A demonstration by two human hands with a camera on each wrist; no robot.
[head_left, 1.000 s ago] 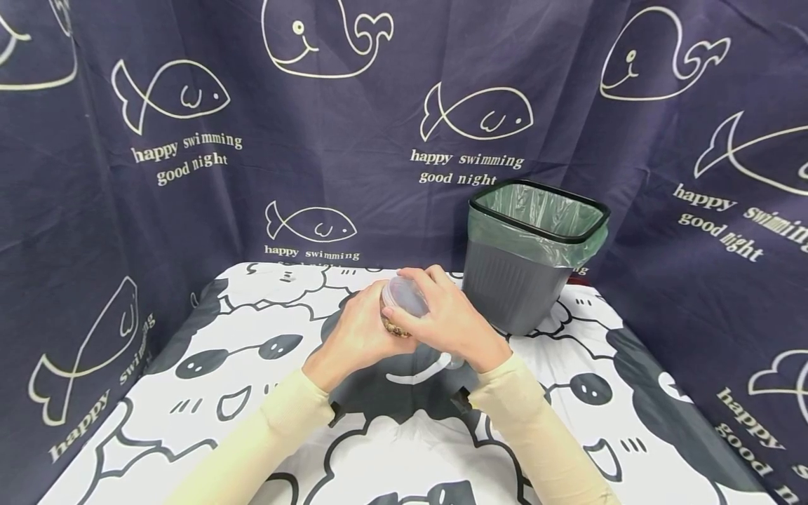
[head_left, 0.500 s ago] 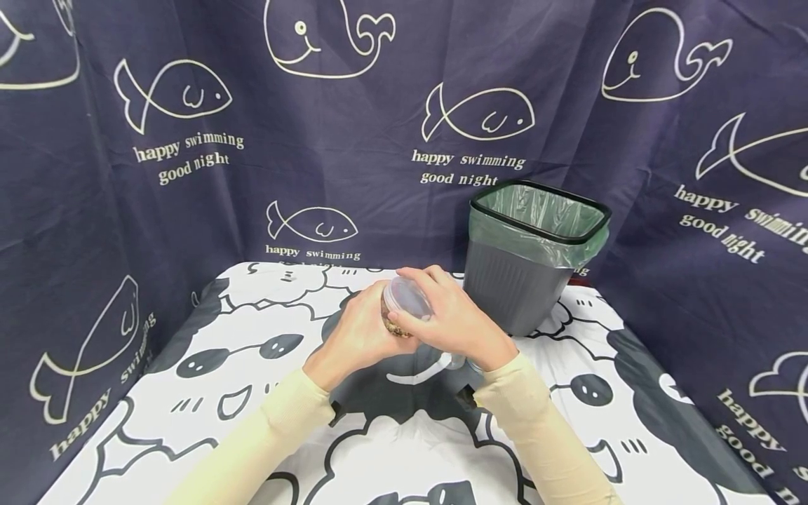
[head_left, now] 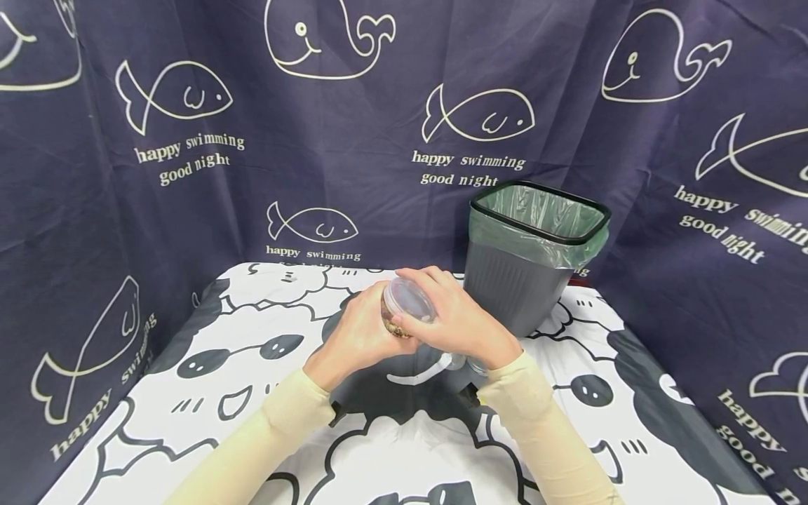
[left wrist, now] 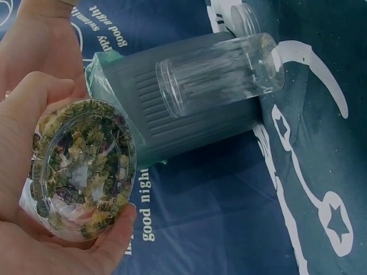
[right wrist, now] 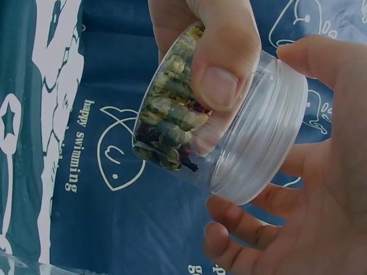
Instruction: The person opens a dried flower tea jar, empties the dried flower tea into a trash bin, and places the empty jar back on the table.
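In the head view my left hand (head_left: 362, 330) grips a short clear plastic jar, tilted and raised over the table. Dried flower buds (right wrist: 169, 114), yellowish-green with a few dark red ones, fill part of the jar (left wrist: 86, 169); its base faces the left wrist camera. My right hand (head_left: 451, 315) holds the translucent screw lid (right wrist: 264, 132), thumb at one edge and fingers curled at the other. The lid sits on the jar's mouth. Beyond the jar, the left wrist view has a taller clear jar (left wrist: 221, 74) standing near the bin, mostly hidden by my right arm in the head view.
A grey bin (head_left: 511, 287) with a green liner bag stands at the back right. Another clear round item (left wrist: 245, 20) is beside the tall jar. The sheep-print cloth (head_left: 252, 407) covers the table, and a dark blue fish-print curtain (head_left: 379, 140) hangs around it.
My right hand has turned slightly on the lid, its wrist shifting a little to the right. The left hand keeps its grip on the jar in nearly the same place.
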